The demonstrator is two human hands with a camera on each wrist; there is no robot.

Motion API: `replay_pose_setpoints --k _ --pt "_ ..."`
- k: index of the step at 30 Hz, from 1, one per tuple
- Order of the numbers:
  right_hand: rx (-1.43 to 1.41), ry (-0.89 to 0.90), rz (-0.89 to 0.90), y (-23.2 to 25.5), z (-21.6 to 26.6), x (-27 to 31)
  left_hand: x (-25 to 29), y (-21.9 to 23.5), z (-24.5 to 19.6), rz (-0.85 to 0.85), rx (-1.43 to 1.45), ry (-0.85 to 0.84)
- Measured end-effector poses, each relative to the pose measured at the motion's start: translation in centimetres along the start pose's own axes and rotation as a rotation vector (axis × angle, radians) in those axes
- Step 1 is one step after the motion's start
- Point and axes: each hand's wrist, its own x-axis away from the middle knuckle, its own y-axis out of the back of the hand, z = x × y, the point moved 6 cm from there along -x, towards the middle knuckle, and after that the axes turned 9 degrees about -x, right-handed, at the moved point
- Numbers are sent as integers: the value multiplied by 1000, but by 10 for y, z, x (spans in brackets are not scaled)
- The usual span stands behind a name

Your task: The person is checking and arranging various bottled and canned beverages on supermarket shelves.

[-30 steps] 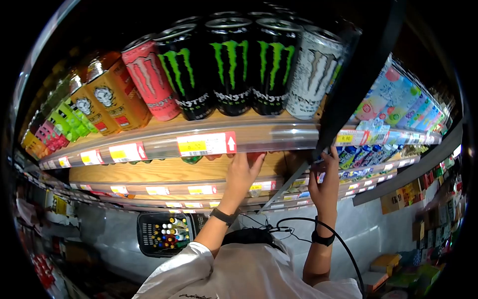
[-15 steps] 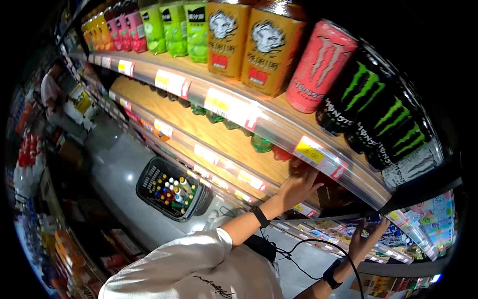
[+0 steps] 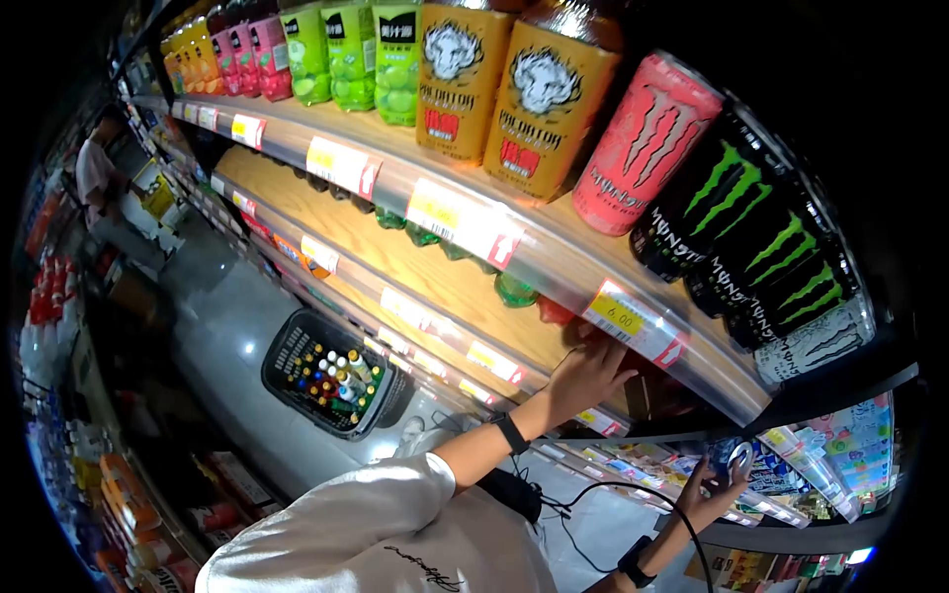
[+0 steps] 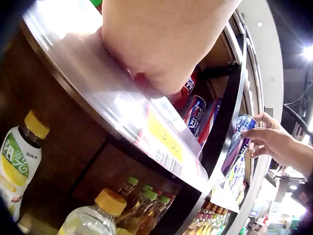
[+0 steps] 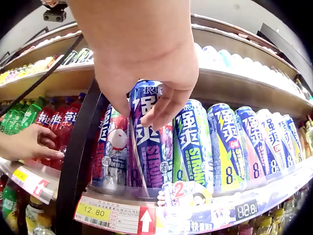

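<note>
In the head view my left hand (image 3: 590,378) reaches under the upper shelf's price rail, near red bottles. The right wrist view has that left hand (image 5: 33,143) with loosely bent fingers touching a red bottle (image 5: 68,125); no grip round it shows. My right hand (image 5: 146,54) pinches a blue can (image 5: 146,137) between thumb and fingers, in front of a row of similar cans (image 5: 226,142). Seen from the left wrist, the right hand (image 4: 281,142) holds the blue can (image 4: 240,134) by its upper part. In the head view, the right hand (image 3: 714,491) surrounds its silver top.
A black divider (image 5: 78,166) stands between the red bottles and the cans. Above my left hand, the upper shelf holds a pink can (image 3: 647,143) and black cans (image 3: 707,203). A basket of bottles (image 3: 287,346) stands on the floor. A black cable (image 3: 643,487) hangs near my right arm.
In the head view, the right hand has moved slightly down and left, and a can's silver top now shows in it. My left hand stays by the red bottles.
</note>
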Motion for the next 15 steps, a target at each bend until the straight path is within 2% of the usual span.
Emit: replay_pose_setpoints --k 1,2,4,5,6,7,8,9,12,13,14,15 --pt "-85 50 -18 -1 4 0 -3 0 3 51 108 47" --pt "-51 58 -65 0 6 4 -7 4 4 36 107 34" --pt "-161 77 -50 0 9 9 -13 16 14 -3 385 159" --pt "-175 14 -37 0 6 11 -15 24 16 -54 461 173" --pt "-185 -55 -21 -1 10 14 -14 23 15 -45 469 162" --pt "-68 -72 -5 -2 31 16 -11 16 15 5 516 189" --pt "-46 43 -1 -4 45 16 -10 10 16 48 559 213" --pt "-41 66 15 -3 49 18 -11 14 17 -5 457 205" --pt "-67 152 25 -1 55 20 -13 21 18 -28 492 210" --pt "-26 151 10 2 53 23 -11 20 17 32 470 244" --pt "72 265 -2 6 55 23 -11 21 15 37 487 224" --pt "71 283 -29 9 56 26 -12 27 16 -52 492 215"
